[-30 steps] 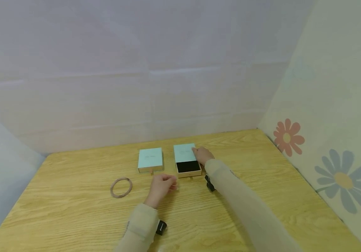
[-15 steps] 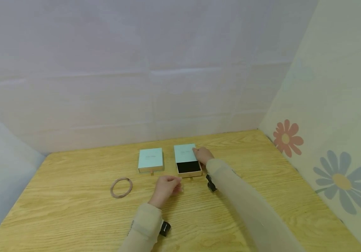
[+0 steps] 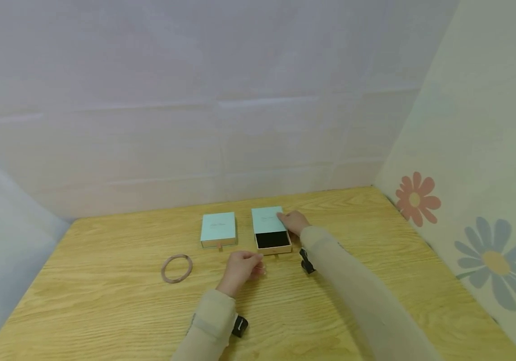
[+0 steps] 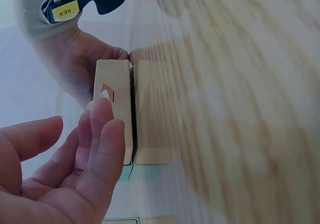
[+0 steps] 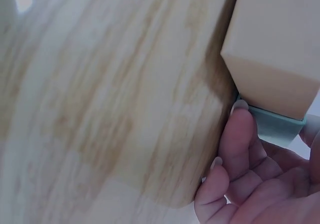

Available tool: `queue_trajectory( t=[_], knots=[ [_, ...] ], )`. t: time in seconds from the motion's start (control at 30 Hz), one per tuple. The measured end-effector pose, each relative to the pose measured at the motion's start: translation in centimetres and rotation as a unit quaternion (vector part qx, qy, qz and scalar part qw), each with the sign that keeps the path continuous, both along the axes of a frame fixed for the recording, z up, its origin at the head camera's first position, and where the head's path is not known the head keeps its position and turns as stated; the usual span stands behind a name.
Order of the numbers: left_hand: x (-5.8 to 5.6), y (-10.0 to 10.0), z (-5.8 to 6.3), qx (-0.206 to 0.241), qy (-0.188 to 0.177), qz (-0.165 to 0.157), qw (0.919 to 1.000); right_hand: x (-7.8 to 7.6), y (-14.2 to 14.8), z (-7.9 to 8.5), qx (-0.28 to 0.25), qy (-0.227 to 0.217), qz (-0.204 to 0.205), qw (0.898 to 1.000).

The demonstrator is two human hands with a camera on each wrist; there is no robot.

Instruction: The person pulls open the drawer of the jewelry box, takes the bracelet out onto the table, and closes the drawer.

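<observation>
The right hand (image 3: 294,221) has hold of the pale-blue, square card sleeve (image 3: 265,219) on the far part of the yellowish wood-grain table (image 3: 118,311), right of the middle. Seen from the right wrist, the thumb lies along one side of the sleeve and a fingertip against the other, so it is pinched between them, probably to keep it from sliding. That grip sits well back on the right edge and leaves the near end unobstructed: there the peach-coloured card drawer with its black lining (image 3: 274,249) stands partly out, facing the person.

The left hand (image 3: 240,268) is poised just at the near left of that drawer. Its fingers are loosely bent and the thumb stands apart from them, with nothing I can make out between. From the left wrist, the fingertips overlap the small orange pull tab (image 4: 111,90) on the drawer front; whether they touch it I can't tell. Being so near the tab, the hand looks placed for working at the drawer's front.

To the left sits a matching pale-blue closed box (image 3: 218,228), its tab likewise towards the person, and nearer and further left a brownish-pink round bangle (image 3: 175,281) lies flat, well apart from both hands.
</observation>
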State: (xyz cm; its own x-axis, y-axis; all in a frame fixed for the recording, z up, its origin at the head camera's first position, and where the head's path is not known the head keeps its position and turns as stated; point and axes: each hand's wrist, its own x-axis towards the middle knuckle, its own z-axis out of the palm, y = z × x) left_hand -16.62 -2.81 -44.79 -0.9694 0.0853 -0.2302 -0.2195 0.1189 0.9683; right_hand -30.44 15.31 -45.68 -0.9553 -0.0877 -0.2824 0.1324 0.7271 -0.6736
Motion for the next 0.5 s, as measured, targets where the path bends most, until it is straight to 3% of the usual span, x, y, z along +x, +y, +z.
queue_trajectory(
  t=[0.5],
  knots=[
    [-1.1, 0.8, -1.4, 0.013, -0.015, 0.011, 0.9997, 0.0, -0.5, -0.8, 0.005, 0.037, -0.001, 0.999]
  ],
)
